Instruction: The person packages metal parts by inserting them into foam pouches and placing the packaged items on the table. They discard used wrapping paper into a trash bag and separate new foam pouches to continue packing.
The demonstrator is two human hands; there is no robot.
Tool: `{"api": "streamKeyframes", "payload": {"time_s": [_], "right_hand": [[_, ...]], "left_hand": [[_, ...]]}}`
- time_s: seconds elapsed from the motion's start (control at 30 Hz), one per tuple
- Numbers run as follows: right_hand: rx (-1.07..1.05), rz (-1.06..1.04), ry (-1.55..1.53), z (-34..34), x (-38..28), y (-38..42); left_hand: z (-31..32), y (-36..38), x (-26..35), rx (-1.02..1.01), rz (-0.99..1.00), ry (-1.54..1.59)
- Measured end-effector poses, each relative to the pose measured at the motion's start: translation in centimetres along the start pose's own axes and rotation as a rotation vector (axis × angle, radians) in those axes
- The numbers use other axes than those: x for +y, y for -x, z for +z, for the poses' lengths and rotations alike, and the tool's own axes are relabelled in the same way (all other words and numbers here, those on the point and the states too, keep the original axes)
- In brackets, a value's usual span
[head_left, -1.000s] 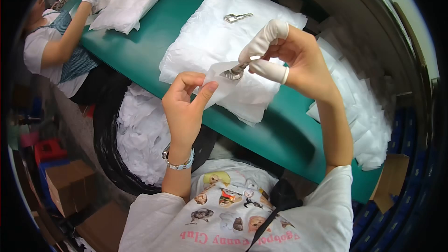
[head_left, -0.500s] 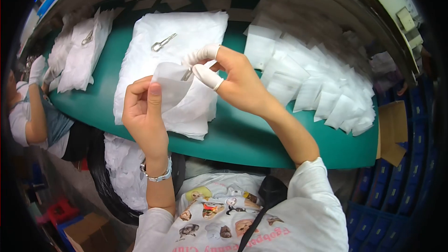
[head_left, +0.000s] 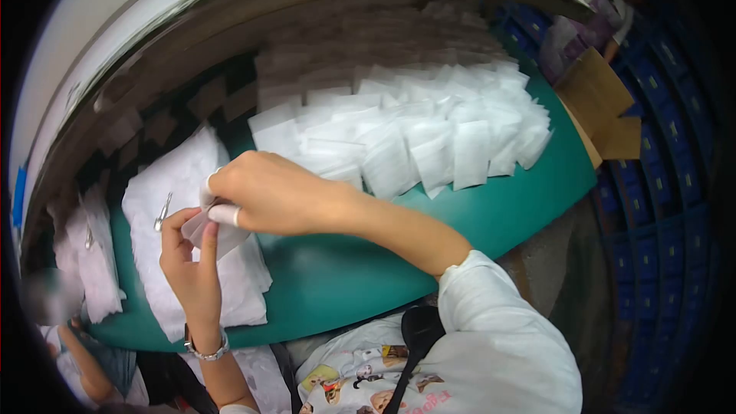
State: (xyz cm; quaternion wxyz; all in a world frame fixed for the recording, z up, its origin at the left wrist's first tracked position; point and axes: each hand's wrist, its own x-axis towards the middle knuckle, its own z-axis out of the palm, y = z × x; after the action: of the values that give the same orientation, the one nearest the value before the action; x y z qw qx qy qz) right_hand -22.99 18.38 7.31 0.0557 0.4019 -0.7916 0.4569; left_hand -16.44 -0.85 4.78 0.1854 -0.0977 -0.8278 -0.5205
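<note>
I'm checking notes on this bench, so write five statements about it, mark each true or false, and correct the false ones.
1. The right hand has white covers on its thumb and a finger. True.
2. The left hand is holding nothing. False: its thumb and fingers hold a thin white sheet.
3. A small metal piece lies on the larger white stack. True.
4. The overlapping flat white pieces lie left of that stack in the picture. False: they are spread to its right.
5. An open cardboard box shows near the right end of the green table. True.
</note>
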Motion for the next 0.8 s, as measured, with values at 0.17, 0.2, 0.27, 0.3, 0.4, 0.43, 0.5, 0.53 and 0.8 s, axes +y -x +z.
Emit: {"api": "streamKeyframes", "payload": {"time_s": [0.17,0.2,0.27,0.3,0.4,0.43,0.5,0.53,0.8], "right_hand": [[0.210,-0.014,0.209,-1.4,1.0,0.5],[0.229,-0.025,0.223,-1.5,0.9,0.5],[0.245,-0.064,0.207,-2.0,0.3,0.6],[0.249,-0.083,0.194,-2.4,0.0,0.8],[0.104,-0.152,0.208,-2.9,-1.0,0.9],[0.104,-0.212,0.242,-2.5,-0.8,1.0],[0.099,-0.362,0.255,-1.4,-0.9,0.9],[0.092,-0.355,0.239,-1.2,-1.3,1.3],[0.062,-0.445,0.054,0.8,-2.6,1.5]], "left_hand": [[1.1,-4.2,-1.9,-0.256,-0.010,-0.220],[1.7,-4.8,-2.0,-0.295,-0.030,-0.257],[1.5,-6.3,-3.6,-0.567,-0.109,-0.438],[1.5,-6.7,-4.4,-0.673,-0.138,-0.511],[3.3,-8.0,-6.4,-0.698,-0.209,-0.423],[4.0,-8.6,-7.2,-0.651,-0.245,-0.317],[6.4,-9.7,-9.3,-0.536,-0.340,-0.029],[7.0,-10.5,-10.4,-0.489,-0.380,0.088],[12.5,-11.2,-10.3,-0.218,-0.654,0.468]]}}
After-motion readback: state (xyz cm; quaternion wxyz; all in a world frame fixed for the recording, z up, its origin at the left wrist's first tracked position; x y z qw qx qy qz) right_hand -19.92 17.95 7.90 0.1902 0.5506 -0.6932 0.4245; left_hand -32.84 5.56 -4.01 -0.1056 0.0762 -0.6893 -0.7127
